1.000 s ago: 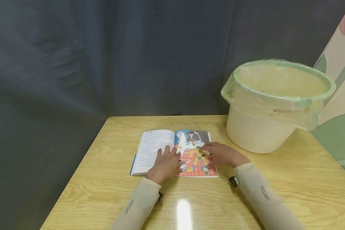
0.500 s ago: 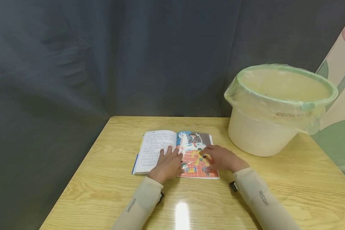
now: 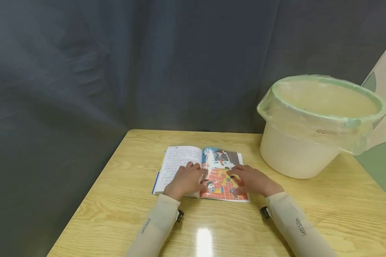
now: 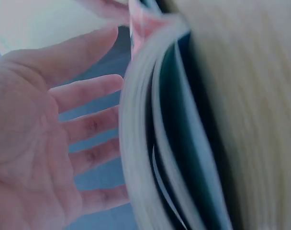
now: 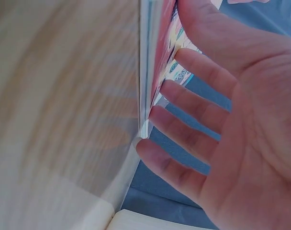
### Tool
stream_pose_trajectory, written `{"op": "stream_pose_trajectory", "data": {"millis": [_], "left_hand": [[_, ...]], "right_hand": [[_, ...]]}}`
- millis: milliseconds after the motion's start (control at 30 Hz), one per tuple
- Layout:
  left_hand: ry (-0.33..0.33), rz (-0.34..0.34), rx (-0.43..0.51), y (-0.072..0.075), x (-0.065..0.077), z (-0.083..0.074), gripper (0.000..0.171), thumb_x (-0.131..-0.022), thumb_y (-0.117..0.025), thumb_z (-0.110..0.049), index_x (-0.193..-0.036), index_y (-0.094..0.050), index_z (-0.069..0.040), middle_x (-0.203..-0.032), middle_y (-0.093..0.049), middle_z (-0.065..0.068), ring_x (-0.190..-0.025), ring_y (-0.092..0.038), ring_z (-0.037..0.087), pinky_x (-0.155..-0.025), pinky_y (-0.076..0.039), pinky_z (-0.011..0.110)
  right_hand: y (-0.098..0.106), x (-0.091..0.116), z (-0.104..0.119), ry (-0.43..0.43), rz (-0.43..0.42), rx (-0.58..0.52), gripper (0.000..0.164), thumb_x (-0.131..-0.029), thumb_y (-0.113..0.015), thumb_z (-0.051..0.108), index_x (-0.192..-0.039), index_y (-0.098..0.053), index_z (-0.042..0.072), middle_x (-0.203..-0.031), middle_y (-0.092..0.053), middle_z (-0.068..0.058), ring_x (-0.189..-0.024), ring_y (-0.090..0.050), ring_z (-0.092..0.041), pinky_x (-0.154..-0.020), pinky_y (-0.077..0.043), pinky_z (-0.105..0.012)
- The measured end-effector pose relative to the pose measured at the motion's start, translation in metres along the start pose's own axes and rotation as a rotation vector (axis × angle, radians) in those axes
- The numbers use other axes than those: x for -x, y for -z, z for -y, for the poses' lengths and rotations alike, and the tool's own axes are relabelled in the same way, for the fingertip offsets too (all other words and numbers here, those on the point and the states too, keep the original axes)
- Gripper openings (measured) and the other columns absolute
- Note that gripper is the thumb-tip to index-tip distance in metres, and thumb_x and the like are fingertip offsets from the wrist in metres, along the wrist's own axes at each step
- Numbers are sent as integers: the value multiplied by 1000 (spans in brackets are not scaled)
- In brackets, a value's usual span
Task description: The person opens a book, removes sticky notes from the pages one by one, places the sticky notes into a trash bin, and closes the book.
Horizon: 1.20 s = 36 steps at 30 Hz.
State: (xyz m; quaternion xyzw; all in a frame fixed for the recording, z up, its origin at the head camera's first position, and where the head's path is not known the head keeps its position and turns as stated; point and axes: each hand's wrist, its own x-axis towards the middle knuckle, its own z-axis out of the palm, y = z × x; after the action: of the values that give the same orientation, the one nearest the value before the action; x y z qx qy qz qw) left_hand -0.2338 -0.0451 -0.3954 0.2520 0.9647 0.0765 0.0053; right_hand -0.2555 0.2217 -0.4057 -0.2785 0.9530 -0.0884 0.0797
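Note:
An open book [image 3: 183, 153] lies on the wooden table, with printed text on its left page and a colourful picture [image 3: 223, 182] on the right page. My left hand [image 3: 186, 180] rests on the left page close to the spine. In the left wrist view its extended fingers [image 4: 90, 124] meet the page, and the curved page block [image 4: 136, 143] shows beside them. My right hand [image 3: 254, 179] lies over the outer edge of the right page. In the right wrist view its spread fingers [image 5: 184, 127] touch that page, the little finger at the page's edge.
A large white bucket [image 3: 292, 157], lined with a thin yellowish bag [image 3: 308, 121], stands at the right rear of the table [image 3: 122, 221]. Dark curtain [image 3: 193, 64] hangs behind and to the left. A painted wall [image 3: 384, 157] is at the far right.
The head view has shifted, so book and bucket appear slightly further right. My left hand's fingers have drawn closer together on the page. The right hand stays at the right page's edge.

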Motion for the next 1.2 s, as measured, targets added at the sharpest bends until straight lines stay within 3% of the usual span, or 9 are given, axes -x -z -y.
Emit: {"op": "stream_pose_trajectory", "data": {"millis": [133, 300, 500, 633, 800, 933, 1067, 1200], "left_hand": [[35, -43, 88, 10, 2, 17, 54, -90, -72, -41, -139, -59, -23, -124, -63, 1, -110, -56, 23, -83, -50, 44], [109, -106, 208, 20, 8, 45, 51, -93, -69, -38, -139, -58, -19, -133, -61, 5, -121, -56, 28, -97, -48, 51], [276, -130, 348, 25, 17, 75, 54, -94, -68, -34, -143, -54, -17, -146, -50, 11, -134, -47, 32, -108, -43, 52], [387, -118, 525, 24, 21, 87, 64, -94, -68, -31, -150, -44, -14, -148, -41, 18, -138, -42, 37, -112, -38, 56], [483, -131, 754, 21, 18, 94, 74, -96, -66, -31, -157, -28, -12, -148, -37, 25, -132, -47, 42, -108, -41, 57], [549, -146, 824, 22, 15, 95, 81, -95, -68, -30, -159, -21, -15, -144, -44, 23, -119, -53, 36, -100, -47, 51], [554, -177, 852, 27, 17, 95, 82, -94, -69, -22, -159, -19, -18, -140, -48, 21, -113, -55, 33, -96, -48, 47], [515, -212, 903, 36, 19, 93, 83, -92, -70, -12, -159, -22, -22, -140, -49, 19, -110, -57, 33, -89, -50, 40]], "right_hand": [[2, 0, 1, -18, 14, -13, 69, -80, -80, 44, -140, -55, 20, -146, -51, -13, -138, -42, -45, -108, -40, -63], [5, 0, 0, -7, 7, -14, 69, -81, -79, 44, -140, -55, 19, -147, -50, -15, -140, -39, -48, -108, -38, -65], [4, 0, -1, 10, -4, -23, 69, -80, -80, 43, -139, -55, 18, -145, -51, -14, -139, -40, -48, -107, -39, -65], [5, 1, -1, 3, 3, -27, 69, -80, -80, 45, -139, -56, 19, -146, -51, -13, -139, -39, -48, -107, -39, -65], [4, 3, -4, -5, -2, -25, 69, -79, -80, 47, -138, -56, 19, -147, -51, -14, -138, -41, -47, -106, -40, -64], [3, 5, -7, -11, -9, -18, 70, -79, -79, 48, -138, -56, 19, -149, -49, -17, -137, -41, -49, -106, -40, -65], [2, 6, -8, -21, -8, -30, 71, -78, -80, 49, -138, -56, 20, -150, -48, -17, -138, -41, -49, -106, -40, -66], [2, 6, -8, -47, -2, -59, 72, -77, -80, 50, -138, -56, 20, -150, -48, -15, -139, -39, -47, -107, -39, -65]]}}
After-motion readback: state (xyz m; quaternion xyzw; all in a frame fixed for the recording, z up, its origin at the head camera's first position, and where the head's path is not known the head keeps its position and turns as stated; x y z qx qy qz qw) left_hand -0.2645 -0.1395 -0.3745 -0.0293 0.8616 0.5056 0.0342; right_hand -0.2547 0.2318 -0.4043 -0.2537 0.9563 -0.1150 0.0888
